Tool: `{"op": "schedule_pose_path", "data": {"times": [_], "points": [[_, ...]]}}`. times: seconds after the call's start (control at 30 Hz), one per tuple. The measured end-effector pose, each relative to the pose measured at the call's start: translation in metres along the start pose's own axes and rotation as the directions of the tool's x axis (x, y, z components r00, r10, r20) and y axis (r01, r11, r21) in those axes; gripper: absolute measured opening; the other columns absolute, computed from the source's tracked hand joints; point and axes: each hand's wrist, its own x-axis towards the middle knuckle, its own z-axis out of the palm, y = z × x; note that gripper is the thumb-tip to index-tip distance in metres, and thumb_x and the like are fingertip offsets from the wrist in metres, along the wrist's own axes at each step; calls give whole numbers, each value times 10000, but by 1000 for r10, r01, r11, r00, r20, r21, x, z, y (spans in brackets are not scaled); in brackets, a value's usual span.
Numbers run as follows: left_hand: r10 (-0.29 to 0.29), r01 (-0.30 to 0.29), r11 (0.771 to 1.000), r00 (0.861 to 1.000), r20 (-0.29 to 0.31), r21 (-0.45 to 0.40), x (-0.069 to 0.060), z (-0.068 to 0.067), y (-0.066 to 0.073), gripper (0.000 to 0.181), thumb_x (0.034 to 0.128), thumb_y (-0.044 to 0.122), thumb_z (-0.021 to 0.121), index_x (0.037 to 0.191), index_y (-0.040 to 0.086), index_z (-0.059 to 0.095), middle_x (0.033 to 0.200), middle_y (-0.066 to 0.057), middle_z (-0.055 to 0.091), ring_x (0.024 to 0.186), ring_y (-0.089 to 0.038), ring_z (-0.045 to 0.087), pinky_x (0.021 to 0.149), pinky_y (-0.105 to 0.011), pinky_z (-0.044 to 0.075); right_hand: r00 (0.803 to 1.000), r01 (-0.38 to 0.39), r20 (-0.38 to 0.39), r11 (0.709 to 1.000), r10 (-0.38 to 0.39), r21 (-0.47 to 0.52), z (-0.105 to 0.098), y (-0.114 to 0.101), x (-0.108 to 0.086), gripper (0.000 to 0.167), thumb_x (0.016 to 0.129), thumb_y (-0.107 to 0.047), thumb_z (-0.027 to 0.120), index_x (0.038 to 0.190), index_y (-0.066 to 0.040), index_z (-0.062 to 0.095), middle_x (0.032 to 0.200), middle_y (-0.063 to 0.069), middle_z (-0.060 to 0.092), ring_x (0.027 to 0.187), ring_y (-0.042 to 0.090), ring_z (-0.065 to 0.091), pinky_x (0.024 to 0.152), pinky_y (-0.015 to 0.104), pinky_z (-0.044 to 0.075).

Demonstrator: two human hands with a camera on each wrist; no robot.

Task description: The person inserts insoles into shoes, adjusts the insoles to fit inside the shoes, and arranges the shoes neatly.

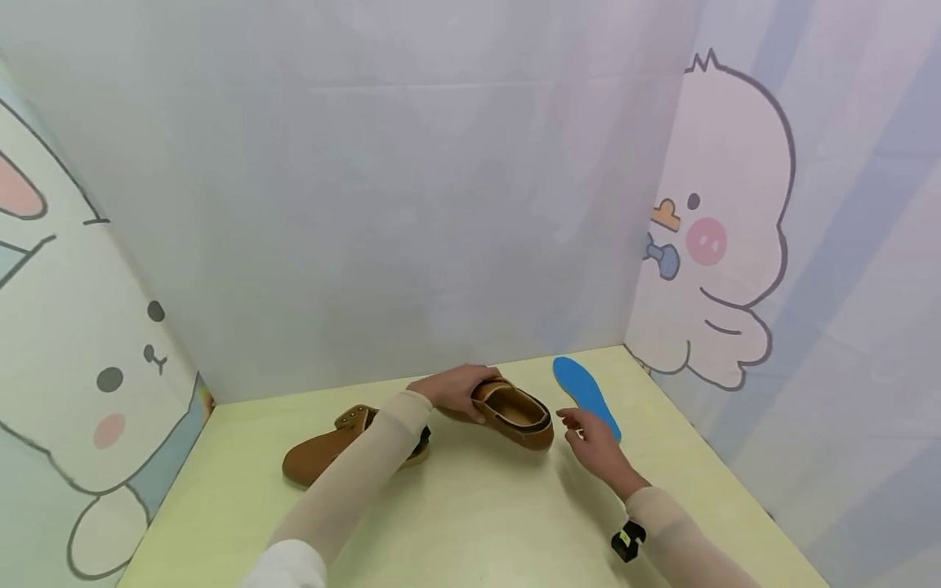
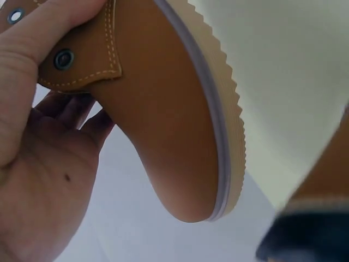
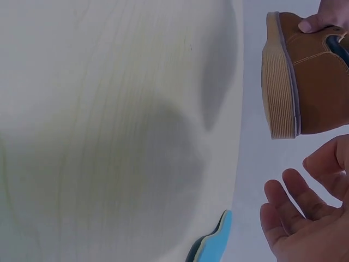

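Your left hand (image 1: 457,387) grips a shoe (image 1: 515,415); right of that shoe are your relaxed, loosely curved right hand (image 1: 595,443) and an insole (image 1: 585,389).

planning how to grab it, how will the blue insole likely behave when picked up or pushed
The blue insole is probably light and somewhat bendy, since it looks thin for its length. It seems unlikely to roll, being broad and low on the table; a push would more likely slide it.
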Motion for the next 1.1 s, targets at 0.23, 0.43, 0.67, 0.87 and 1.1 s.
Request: {"op": "schedule_pose_path", "data": {"times": [0.23, 0.43, 0.67, 0.87, 1.1], "points": [[-21, 22, 999, 999, 28, -30, 14, 18, -4, 650, 757, 215, 930, 1306, 228, 582, 1179, 102, 611, 1067, -67, 564, 945, -255, 472, 1000, -14, 1, 999, 14, 30, -2, -4, 0, 361, 965, 98, 483, 1266, 2, 658, 1168, 193, 671, 1064, 310, 638, 898, 493, 535], [-69, 72, 996, 997, 43, -51, 17, 30, -13, 635, 747, 214, 936, 1275, 255, 586, 1162, 127, 615, 1075, -56, 573, 955, -260, 479, 1000, -14, 7, 999, 14, 34, -2, -5, -1, 370, 958, 113, 466, 1239, -6, 676, 1151, 178, 682, 1041, 296, 641, 892, 487, 536], [-71, 76, 993, 995, 63, -94, 18, 37, -21, 644, 734, 221, 944, 1265, 283, 586, 1175, 122, 626, 1076, -55, 577, 950, -270, 486, 998, -57, 21, 997, 56, 43, 0, -3, -6, 348, 960, 99, 497, 1221, -28, 689, 1161, 158, 685, 1039, 262, 649, 904, 471, 548], [-90, 98, 991, 992, 84, -88, 15, 35, -23, 684, 723, 160, 948, 1281, 314, 584, 1198, 150, 616, 1113, -60, 570, 973, -291, 478, 999, -38, 19, 998, 37, 51, 0, -5, -5, 331, 964, 96, 514, 1218, -25, 689, 1181, 172, 680, 1063, 288, 653, 910, 489, 543], [-126, 129, 991, 989, 79, -40, 10, 34, -16, 878, 740, 102, 928, 1485, 245, 485, 1395, 60, 565, 1278, -140, 521, 1073, -328, 428, 999, -28, 39, 999, 27, 30, 5, -9, -2, 305, 953, 81, 555, 1193, -33, 704, 1157, 115, 702, 1058, 282, 669, 890, 475, 555]]}}
